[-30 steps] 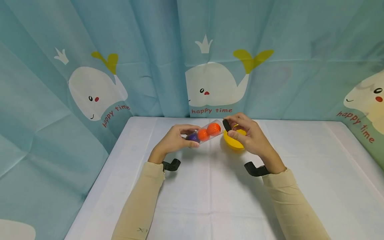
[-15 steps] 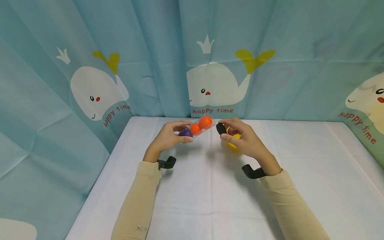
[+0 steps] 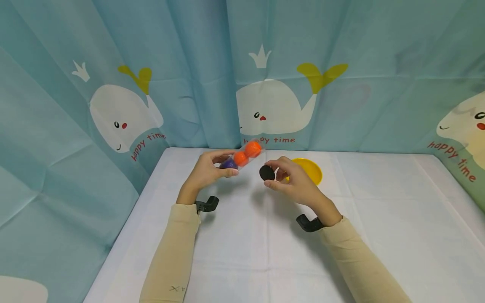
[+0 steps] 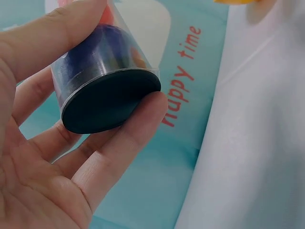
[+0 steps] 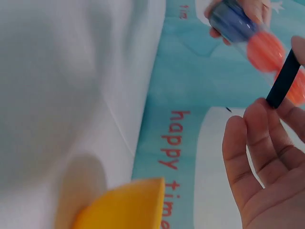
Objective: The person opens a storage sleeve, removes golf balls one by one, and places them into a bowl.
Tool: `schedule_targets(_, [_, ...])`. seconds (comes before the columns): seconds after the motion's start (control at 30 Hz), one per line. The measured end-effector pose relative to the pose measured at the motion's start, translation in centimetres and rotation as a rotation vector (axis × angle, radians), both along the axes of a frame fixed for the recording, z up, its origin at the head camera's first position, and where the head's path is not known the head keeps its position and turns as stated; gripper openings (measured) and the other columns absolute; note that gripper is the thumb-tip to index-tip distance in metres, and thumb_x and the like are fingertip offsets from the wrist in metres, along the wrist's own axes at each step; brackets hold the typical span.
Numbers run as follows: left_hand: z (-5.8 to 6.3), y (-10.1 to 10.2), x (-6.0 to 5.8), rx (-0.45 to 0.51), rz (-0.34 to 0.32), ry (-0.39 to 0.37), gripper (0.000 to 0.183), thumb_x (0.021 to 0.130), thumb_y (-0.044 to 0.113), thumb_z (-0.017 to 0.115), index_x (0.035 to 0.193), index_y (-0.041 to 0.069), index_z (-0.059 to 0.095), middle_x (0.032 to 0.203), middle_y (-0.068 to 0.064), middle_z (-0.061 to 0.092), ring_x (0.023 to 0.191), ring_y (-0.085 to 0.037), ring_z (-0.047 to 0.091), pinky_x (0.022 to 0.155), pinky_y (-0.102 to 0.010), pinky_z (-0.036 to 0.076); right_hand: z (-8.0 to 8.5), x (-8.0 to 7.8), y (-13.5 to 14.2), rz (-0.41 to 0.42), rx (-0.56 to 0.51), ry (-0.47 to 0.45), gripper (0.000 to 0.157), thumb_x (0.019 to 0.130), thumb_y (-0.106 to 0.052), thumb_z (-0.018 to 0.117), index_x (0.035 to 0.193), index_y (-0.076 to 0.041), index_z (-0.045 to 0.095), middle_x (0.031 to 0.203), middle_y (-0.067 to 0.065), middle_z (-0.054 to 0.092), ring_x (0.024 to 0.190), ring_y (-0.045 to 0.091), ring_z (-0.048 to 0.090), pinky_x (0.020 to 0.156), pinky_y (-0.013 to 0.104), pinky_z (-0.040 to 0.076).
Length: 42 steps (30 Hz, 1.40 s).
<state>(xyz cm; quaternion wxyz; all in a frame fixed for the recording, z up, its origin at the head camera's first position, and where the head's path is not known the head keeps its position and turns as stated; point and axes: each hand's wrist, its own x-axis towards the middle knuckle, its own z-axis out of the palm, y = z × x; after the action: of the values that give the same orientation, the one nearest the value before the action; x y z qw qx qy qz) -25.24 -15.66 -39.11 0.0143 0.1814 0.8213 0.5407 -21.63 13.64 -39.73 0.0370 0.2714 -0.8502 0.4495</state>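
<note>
The left hand held a clear tube by its lower end, thumb on one side and fingers curled on the other, one fingertip against the edge of its dark base. The tube slanted up and forward from that hand, leaning toward the right hand's side, with a purple piece nearest the grip and two orange balls in line beyond it. The right hand pinched a flat black disc between thumb and fingertips, near the tube's far end but apart from it in the head view. Just beyond the right hand, partly hidden by it, a yellow bowl sat on the white tablecloth that spread beneath both hands. Behind the wrists were black straps and beige sleeves; past the hands hung a blue curtain printed with white whales and red "happy time" lettering
</note>
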Motion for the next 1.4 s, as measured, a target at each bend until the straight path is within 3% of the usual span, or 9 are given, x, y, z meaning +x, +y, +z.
schedule_targets(0.23, [0.0,-0.2,-0.1,-0.005,0.007,0.008,0.053,0.079,0.02,0.09,0.129,0.017,0.072,0.126,-0.01,0.071,0.114,-0.032,0.065,0.097,-0.047,0.055,-1.1,-0.1,-1.0,0.014,-0.01,-0.013,0.046,0.086,-0.016,0.084,0.127,-0.007,0.067,0.104,0.005,0.063,0.09,0.023,0.061,0.089,0.039,0.058])
schedule_targets(0.6, [0.3,-0.3,0.1,0.008,0.0,0.007,0.053,0.078,0.017,0.091,0.128,0.016,0.072,0.127,-0.01,0.071,0.115,-0.032,0.066,0.093,-0.045,0.055,-3.2,-0.2,-2.1,0.033,0.011,-0.066,0.045,0.086,-0.013,0.084,0.126,-0.003,0.067,0.104,0.01,0.065,0.088,0.019,0.065,0.08,0.03,0.061])
schedule_targets(0.8, [0.3,-0.3,0.1,0.005,0.005,-0.003,0.053,0.078,0.019,0.091,0.128,0.017,0.073,0.129,-0.009,0.07,0.117,-0.032,0.065,0.097,-0.048,0.054,-3.8,-0.2,-2.1,0.048,0.062,-0.069,0.048,0.087,-0.016,0.083,0.13,-0.005,0.065,0.105,0.011,0.066,0.077,0.015,0.061,0.071,0.023,0.056])
schedule_targets(0.97, [0.4,-0.2,0.2,-0.001,-0.003,0.003,0.054,0.078,0.019,0.091,0.128,0.017,0.072,0.129,-0.008,0.071,0.119,-0.031,0.064,0.102,-0.05,0.052,-4.1,-0.3,-2.1,0.059,0.116,-0.122,0.049,0.089,-0.019,0.082,0.133,-0.006,0.064,0.104,0.011,0.068,0.068,0.015,0.057,0.064,0.023,0.05])
schedule_targets(1.4, [0.2,-0.4,0.0,-0.013,-0.006,0.009,0.054,0.079,0.021,0.091,0.129,0.018,0.072,0.13,-0.008,0.07,0.121,-0.034,0.063,0.104,-0.053,0.051,-5.0,-0.4,-2.0,0.016,0.265,-0.195,0.046,0.089,-0.026,0.081,0.129,-0.008,0.066,0.084,0.002,0.064,0.07,0.013,0.054,0.065,0.025,0.047])
